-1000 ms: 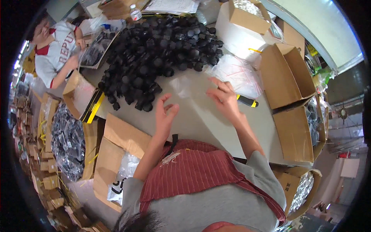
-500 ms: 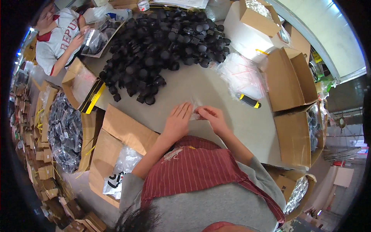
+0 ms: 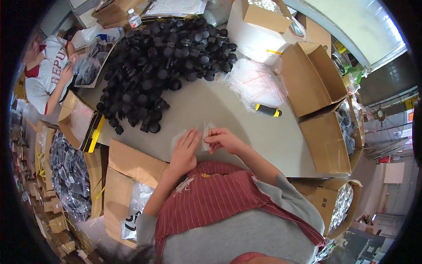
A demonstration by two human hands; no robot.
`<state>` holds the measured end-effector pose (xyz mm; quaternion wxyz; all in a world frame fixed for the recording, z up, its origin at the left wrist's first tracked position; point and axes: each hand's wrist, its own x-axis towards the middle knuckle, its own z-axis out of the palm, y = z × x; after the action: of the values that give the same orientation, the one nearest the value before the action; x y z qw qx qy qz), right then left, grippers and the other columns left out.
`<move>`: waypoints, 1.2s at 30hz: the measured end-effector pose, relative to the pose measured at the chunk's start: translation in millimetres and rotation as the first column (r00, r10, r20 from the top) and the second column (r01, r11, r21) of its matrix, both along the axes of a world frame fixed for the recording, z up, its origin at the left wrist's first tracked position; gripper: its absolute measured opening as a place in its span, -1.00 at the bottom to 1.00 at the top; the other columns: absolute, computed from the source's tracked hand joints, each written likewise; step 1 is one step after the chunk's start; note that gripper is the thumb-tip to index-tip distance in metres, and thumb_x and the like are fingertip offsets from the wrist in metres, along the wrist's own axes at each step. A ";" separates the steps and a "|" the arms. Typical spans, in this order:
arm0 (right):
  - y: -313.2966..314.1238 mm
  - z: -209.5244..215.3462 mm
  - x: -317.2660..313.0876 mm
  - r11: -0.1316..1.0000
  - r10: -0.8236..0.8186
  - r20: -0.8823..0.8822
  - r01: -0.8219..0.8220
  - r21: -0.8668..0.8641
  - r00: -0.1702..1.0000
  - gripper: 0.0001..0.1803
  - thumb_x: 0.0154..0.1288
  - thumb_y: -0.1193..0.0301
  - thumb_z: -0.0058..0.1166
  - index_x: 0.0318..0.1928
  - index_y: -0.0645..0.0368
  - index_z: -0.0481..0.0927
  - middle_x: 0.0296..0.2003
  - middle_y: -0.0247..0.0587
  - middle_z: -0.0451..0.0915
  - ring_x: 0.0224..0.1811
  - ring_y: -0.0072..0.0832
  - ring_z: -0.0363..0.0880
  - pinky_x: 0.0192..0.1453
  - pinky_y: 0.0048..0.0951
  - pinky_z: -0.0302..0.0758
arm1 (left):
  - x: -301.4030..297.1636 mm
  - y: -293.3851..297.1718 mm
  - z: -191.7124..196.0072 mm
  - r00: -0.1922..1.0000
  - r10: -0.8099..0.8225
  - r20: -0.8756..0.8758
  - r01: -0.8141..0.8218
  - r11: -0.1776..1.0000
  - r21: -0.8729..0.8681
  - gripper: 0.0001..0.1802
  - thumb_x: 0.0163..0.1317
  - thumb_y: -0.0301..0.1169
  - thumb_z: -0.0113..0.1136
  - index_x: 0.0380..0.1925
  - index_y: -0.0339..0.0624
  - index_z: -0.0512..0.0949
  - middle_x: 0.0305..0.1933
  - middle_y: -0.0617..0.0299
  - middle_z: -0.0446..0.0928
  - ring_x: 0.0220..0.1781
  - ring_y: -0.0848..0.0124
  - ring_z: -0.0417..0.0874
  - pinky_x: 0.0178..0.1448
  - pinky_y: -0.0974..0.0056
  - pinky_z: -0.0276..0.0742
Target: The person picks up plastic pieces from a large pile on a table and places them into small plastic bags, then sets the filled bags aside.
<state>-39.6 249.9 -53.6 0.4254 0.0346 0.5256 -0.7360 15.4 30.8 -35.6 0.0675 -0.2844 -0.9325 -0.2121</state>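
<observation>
My right hand (image 3: 223, 141) pinches a small see-through plastic bag (image 3: 205, 132) between thumb and fingers, just above the grey table (image 3: 211, 99). Beside it, my left hand (image 3: 184, 150) lies flat with its fingers stretched out. Under and beside those fingers is another thin see-through plastic piece (image 3: 176, 137), partly hidden by the hand. Beyond my hands a big heap of small black plastic parts (image 3: 154, 75) covers the far left of the table.
Right of the heap lie a stack of see-through bags (image 3: 257, 86) and a yellow-and-black cutter (image 3: 268, 110). Open cardboard boxes (image 3: 307, 79) line the right edge. An opened carton (image 3: 132, 160) and a box of wrapped parts (image 3: 70, 176) stand left. A co-worker (image 3: 48, 70) sits far left.
The view has shifted, so the table things sit further left. My hands are slightly further apart. The bag in my right hand now shows upright between them.
</observation>
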 end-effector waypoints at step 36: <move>-74.7 42.5 -3.9 0.873 0.370 -0.925 0.306 0.379 0.091 -0.63 0.05 0.58 0.10 -0.06 0.15 0.49 -0.06 -0.16 0.53 -0.18 -0.14 0.61 -0.29 -0.26 0.58 | 2.7 -3.1 26.1 0.892 0.452 0.003 -0.444 0.876 0.189 -0.81 0.01 -0.41 0.23 -0.34 -0.14 0.49 -0.28 0.10 0.58 -0.26 0.10 0.63 -0.29 0.06 0.56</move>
<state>-43.5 175.2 -11.1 -0.0505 -0.3771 0.8371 -0.3930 18.1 27.7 -9.5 0.1603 -0.0577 -0.9476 -0.2702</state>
